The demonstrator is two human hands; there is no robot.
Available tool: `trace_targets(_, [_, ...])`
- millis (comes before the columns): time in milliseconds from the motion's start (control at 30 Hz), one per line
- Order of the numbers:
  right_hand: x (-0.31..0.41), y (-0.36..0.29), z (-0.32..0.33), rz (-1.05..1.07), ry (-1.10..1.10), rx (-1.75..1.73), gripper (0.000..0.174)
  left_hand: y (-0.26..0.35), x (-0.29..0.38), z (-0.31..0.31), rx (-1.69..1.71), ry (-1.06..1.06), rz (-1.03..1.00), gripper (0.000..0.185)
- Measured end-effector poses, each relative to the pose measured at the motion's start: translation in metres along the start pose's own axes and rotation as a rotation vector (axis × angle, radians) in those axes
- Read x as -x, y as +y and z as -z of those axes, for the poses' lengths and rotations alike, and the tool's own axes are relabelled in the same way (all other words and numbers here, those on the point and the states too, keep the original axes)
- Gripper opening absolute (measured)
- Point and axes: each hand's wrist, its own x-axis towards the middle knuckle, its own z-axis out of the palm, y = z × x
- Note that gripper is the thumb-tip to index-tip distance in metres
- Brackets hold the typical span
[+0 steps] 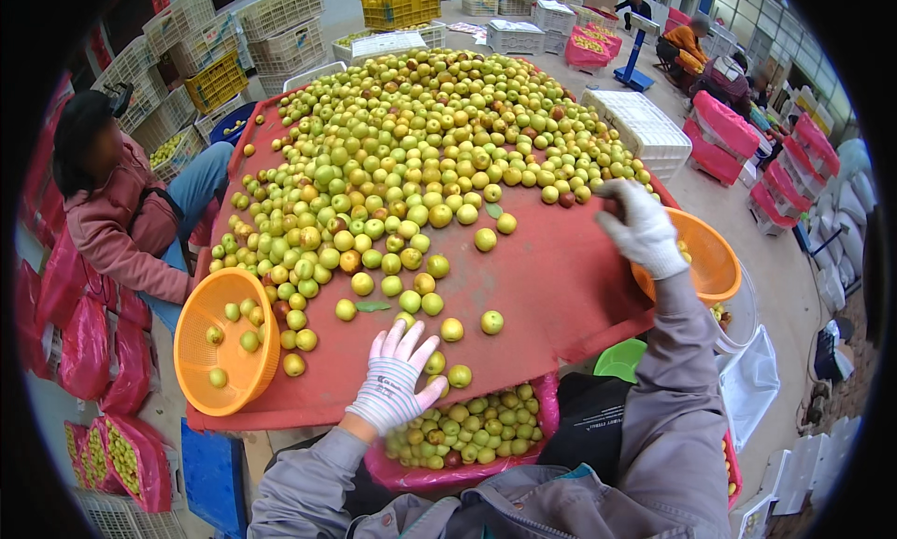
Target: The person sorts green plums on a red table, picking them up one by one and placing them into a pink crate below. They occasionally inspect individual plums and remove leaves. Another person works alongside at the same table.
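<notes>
A large heap of green-yellow jujube-like fruits point(420, 125) covers the far part of a red cloth-covered table point(553, 273). My left hand point(399, 378), in a striped white glove, is spread at the table's near edge, its fingertips and thumb close to several fruits. Just below it, a crate lined with pink plastic point(392, 472) is full of fruits. My right hand point(641, 224), in a white glove, is raised with curled fingers over the table's right side, around a dark reddish fruit point(615, 208). Beneath that hand stands an orange plastic basket point(715, 259) with a few fruits.
An orange basket point(189, 336) with several fruits stands at the table's left corner, beside a seated person in pink point(119, 210). A white crate point(645, 129) stands behind the right edge. A green basin point(620, 359) and a white bucket point(744, 315) are at the lower right.
</notes>
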Motion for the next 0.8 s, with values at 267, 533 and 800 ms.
trace_targets(267, [0.051, 0.094, 0.076, -0.336, -0.341, 0.557, 0.028, 0.003, -0.001, -0.001, -0.007, -0.001, -0.012, 0.069])
trace_targets(533, [-0.026, 0.046, -0.049, -0.021, -0.266, 0.109, 0.054, -0.001, 0.004, 0.001, -0.047, 0.001, 0.013, 0.072])
trace_targets(800, [-0.114, 0.114, -0.162, -0.601, -0.275, 0.382, 0.086, 0.009, -0.002, 0.010, -0.021, -0.061, -0.007, 0.072])
